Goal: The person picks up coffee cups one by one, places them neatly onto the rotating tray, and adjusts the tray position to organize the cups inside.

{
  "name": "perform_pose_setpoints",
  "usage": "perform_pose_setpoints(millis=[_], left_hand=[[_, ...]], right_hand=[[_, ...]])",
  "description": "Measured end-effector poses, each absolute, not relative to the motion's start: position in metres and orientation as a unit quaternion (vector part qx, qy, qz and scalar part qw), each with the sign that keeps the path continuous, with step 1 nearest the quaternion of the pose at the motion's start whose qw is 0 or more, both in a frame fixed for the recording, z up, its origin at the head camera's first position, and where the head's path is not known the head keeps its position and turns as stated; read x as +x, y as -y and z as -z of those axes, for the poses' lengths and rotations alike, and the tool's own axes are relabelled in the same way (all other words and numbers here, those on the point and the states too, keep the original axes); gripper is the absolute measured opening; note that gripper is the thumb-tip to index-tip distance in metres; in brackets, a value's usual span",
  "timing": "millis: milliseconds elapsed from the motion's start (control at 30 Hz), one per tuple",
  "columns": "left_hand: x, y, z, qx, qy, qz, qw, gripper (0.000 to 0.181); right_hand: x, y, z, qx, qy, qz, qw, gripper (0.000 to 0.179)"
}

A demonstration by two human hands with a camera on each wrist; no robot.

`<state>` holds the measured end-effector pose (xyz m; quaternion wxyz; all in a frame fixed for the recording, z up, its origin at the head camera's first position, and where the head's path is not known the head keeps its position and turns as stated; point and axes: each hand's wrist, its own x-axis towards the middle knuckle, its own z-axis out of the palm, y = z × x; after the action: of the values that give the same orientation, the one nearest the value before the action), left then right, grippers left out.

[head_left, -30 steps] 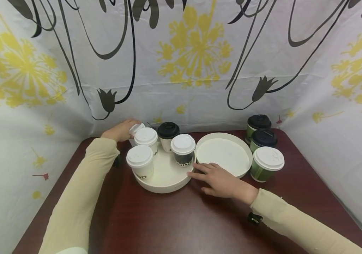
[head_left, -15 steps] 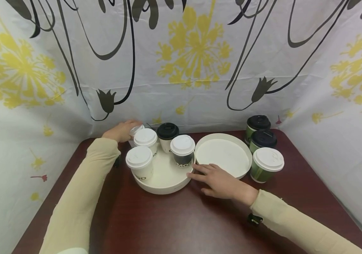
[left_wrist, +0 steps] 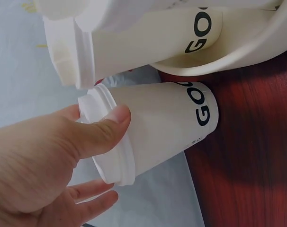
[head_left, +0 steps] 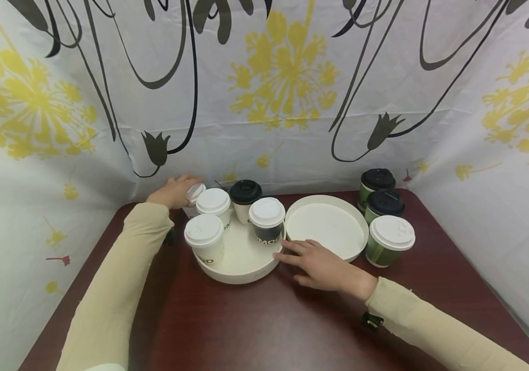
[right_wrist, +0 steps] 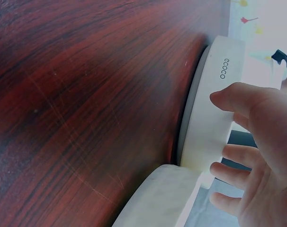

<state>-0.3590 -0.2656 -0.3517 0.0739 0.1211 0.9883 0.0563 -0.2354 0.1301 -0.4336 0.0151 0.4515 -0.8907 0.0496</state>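
With our left hand (head_left: pixel 170 193) we pinch a white paper cup (left_wrist: pixel 165 120) by its lid (left_wrist: pixel 117 163), just outside the round tray (head_left: pixel 246 276) at ten o'clock. Four lidded cups (head_left: pixel 267 220) stand inside; at three o'clock our right hand (head_left: pixel 322 264) spreads, holding nothing.

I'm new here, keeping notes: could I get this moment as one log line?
left hand: grips white cup outside left tray | right hand: at left tray's rim | left tray: four lidded cups
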Motion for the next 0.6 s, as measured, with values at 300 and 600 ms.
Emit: perform_pose_setpoints(millis=[300,600], left_hand=[[-0.350,0.283,0.338,0.110,-0.990,-0.071,0.049,0.074],[-0.329,0.286,0.316,0.110,-0.991,-0.058,0.048,0.075]], right_hand=[[-0.235,-0.128,0.433,0.451,0.891,-0.053,0.012,0.067],[-0.237,-0.129,0.436,0.455,0.889,-0.043,0.023,0.067]])
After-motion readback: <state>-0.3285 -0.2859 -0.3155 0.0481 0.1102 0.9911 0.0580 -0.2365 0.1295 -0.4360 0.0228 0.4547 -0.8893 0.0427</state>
